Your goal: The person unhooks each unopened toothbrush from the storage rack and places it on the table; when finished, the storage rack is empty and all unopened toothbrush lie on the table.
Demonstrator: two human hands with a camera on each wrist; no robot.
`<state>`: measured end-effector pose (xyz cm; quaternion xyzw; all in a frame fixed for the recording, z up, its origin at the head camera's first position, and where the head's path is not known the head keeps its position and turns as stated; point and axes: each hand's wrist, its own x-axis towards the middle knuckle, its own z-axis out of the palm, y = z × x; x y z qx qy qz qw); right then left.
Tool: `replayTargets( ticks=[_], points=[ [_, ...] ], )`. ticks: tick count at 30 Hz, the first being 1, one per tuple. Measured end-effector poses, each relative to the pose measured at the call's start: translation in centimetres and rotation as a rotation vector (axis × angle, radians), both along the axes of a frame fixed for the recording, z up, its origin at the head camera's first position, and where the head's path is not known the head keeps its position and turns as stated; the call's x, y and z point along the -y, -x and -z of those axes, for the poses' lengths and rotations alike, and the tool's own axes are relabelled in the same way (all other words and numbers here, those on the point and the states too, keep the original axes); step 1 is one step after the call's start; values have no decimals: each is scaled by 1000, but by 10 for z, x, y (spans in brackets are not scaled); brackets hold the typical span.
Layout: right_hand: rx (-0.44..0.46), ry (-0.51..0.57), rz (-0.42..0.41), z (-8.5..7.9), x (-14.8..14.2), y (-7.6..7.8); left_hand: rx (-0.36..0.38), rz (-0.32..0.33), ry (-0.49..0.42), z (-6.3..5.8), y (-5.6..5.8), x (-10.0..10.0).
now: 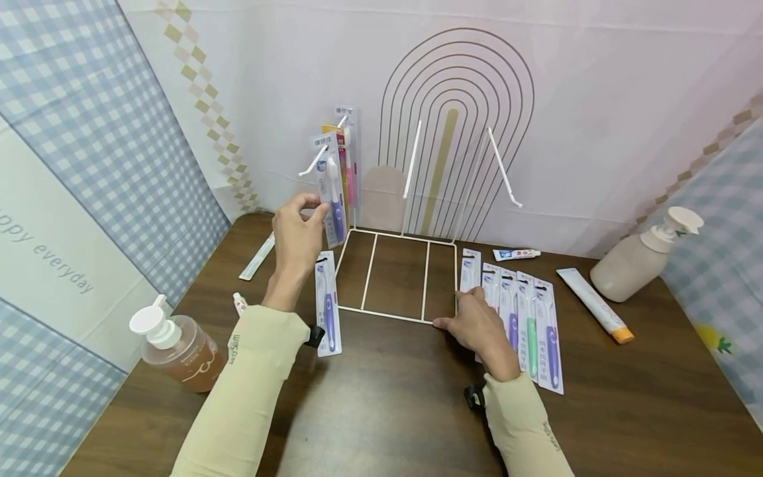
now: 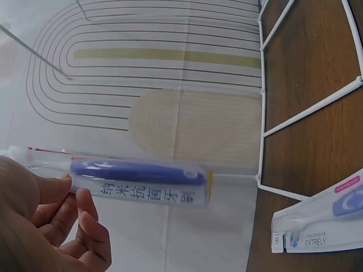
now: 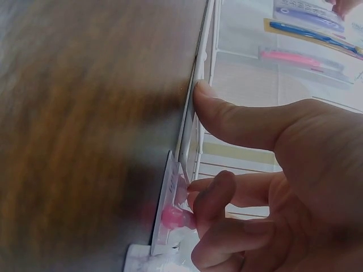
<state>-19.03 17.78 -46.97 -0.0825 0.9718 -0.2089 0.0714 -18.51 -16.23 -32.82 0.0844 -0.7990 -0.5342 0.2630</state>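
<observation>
My left hand (image 1: 299, 232) pinches the edge of a packaged purple toothbrush (image 1: 338, 222) between thumb and fingers. The pack hangs on the front of the left hook (image 1: 314, 162) of a white wire rack (image 1: 387, 314). Behind it on that arm hang a yellow-edged pack (image 1: 342, 142) and a pack with a pink toothbrush (image 1: 350, 179). In the left wrist view the purple handle (image 2: 136, 171) lies beyond my fingertips. My right hand (image 1: 477, 322) grips the front right corner of the rack's base, thumb (image 3: 210, 105) against the wire, fingers curled by the right side.
Several packaged toothbrushes (image 1: 551, 344) lie right of the rack, and another (image 1: 329, 305) lies left. Toothpaste tubes (image 1: 593, 301) and a small tube (image 1: 515, 254) lie at right. Pump bottles stand at left (image 1: 185, 354) and right (image 1: 632, 262). Two more hooks (image 1: 412, 159) jut forward.
</observation>
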Motion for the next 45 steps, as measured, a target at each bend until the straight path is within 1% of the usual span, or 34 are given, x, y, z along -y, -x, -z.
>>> replayTargets(
  ticks=[4, 8, 11, 12, 14, 19, 22, 24, 26, 29, 31, 33, 34, 36, 37, 39, 42, 43, 44, 45],
  points=[
    [0, 5, 5, 1, 2, 0, -6, 5, -6, -1, 0, -1],
    [21, 2, 7, -13, 6, -6, -17, 29, -25, -3, 0, -3],
    [40, -8, 6, -23, 10, -11, -14, 64, -8, -6, -2, -7],
    [37, -5, 7, -22, 10, -10, -10, 77, 2, -7, -3, -9],
    [23, -7, 5, -12, 7, -6, 4, 92, 33, -8, -5, -11],
    [11, -14, -10, 3, 1, 3, 42, 107, 65, -9, -10, -15],
    [17, -15, -9, -1, 0, 2, 64, 119, 63, -6, -14, -14],
    [21, -10, -5, -9, 2, -1, 88, 120, 64, 0, -18, -12],
    [40, -4, -4, -23, 6, -7, 118, 118, 64, 6, -23, -9],
    [68, 0, -2, -46, 13, -19, 159, 100, 70, 18, -31, -2],
    [82, 0, -2, -56, 16, -24, 176, 81, 74, 26, -36, 3],
    [88, -1, 1, -58, 17, -26, 193, 59, 75, 34, -41, 8],
    [70, -5, 2, -54, 16, -25, 207, 49, 72, 38, -43, 11],
    [72, -6, -1, -52, 15, -23, 244, 36, 56, 48, -46, 18],
    [63, -6, -9, -44, 12, -17, 247, 39, 52, 64, -42, 27],
    [66, -5, -10, -43, 12, -17, 272, 48, 30, 104, -27, 49],
    [82, 2, -15, -48, 14, -19, 302, 39, 5, 155, -9, 75],
    [81, 3, -15, -49, 15, -21, 291, 49, -13, 161, -12, 78],
    [91, 4, -8, -57, 18, -26, 311, 37, -23, 165, -13, 79],
    [87, 5, -9, -57, 18, -27, 333, 22, -28, 162, -18, 76]
  ],
)
